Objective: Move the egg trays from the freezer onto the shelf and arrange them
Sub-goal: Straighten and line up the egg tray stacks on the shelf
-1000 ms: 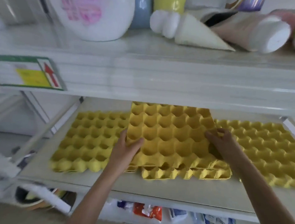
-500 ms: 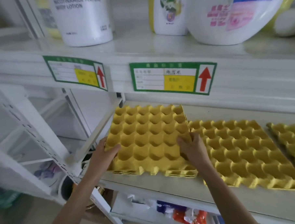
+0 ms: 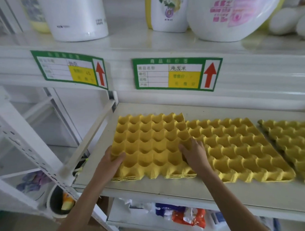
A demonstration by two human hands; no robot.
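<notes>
Tray stack point(image 3: 149, 145): yellow, flat on shelf point(image 3: 169, 189) at its left end, long axis running 12 to 6 o'clock.
Left hand point(image 3: 112, 162): clamping the 9 o'clock edge.
Right hand point(image 3: 193, 153): gripping the 3 o'clock edge.
Second tray point(image 3: 240, 150): touching, at 3 o'clock.

You now have the stack of yellow egg trays point(image 3: 149, 147) resting flat at the shelf's point(image 3: 151, 190) left end, no longer tilted over the middle tray point(image 3: 237, 150); your view sits further left.
</notes>
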